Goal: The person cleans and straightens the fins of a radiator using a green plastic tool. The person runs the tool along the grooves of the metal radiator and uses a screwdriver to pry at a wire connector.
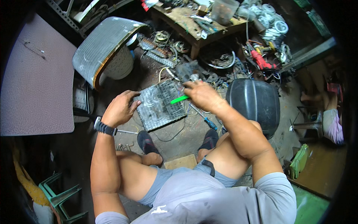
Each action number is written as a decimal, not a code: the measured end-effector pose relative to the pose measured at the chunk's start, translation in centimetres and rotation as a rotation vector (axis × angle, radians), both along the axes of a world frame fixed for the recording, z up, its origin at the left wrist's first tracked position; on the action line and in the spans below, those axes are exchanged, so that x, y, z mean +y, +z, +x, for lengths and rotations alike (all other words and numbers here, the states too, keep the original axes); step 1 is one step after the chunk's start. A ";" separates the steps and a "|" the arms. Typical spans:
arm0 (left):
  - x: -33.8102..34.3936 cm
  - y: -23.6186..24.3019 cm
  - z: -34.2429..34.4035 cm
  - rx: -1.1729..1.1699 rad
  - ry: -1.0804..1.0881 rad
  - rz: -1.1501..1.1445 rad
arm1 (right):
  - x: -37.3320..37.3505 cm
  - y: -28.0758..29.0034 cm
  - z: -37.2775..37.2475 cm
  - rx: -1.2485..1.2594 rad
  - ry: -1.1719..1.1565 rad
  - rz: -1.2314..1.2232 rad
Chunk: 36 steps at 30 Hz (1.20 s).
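On the floor in front of me lies a flat grey panel (156, 112) with a worn, gridded surface, tilted a little. My right hand (202, 95) is closed above the panel's right side, around a bright green handle (179, 99). One end of this handle sticks out toward the left; the rest is hidden in the fingers, so its kind cannot be told. At the panel's left edge is my left hand (121, 108), thumb and fingers apart, with nothing seen in it. Whether it touches the panel is unclear.
A blue-handled screwdriver (209, 122) lies right of the panel. A black rounded casing (253, 104) stands farther right. Tools cover a low wooden table (179, 22) at the back. A ribbed curved seat (106, 44) and a mauve tabletop (41, 82) are left. Another person's leg (328, 106) shows at far right.
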<state>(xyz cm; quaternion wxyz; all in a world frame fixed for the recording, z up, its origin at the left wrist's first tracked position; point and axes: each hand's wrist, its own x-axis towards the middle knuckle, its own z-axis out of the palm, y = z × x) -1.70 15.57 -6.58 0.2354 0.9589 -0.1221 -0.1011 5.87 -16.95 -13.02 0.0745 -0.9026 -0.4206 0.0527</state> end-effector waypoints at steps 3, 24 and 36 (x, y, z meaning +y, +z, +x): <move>-2.0 1.6 -2.1 -0.112 0.046 -0.170 | 2.2 1.9 -4.3 -0.144 0.068 0.157; -8.4 0.7 -2.8 -0.288 -0.094 -0.438 | 2.7 2.8 -8.3 -0.266 0.194 0.358; -8.9 -0.8 -0.8 -0.315 -0.145 -0.543 | 2.7 1.3 -5.7 -0.275 0.163 0.361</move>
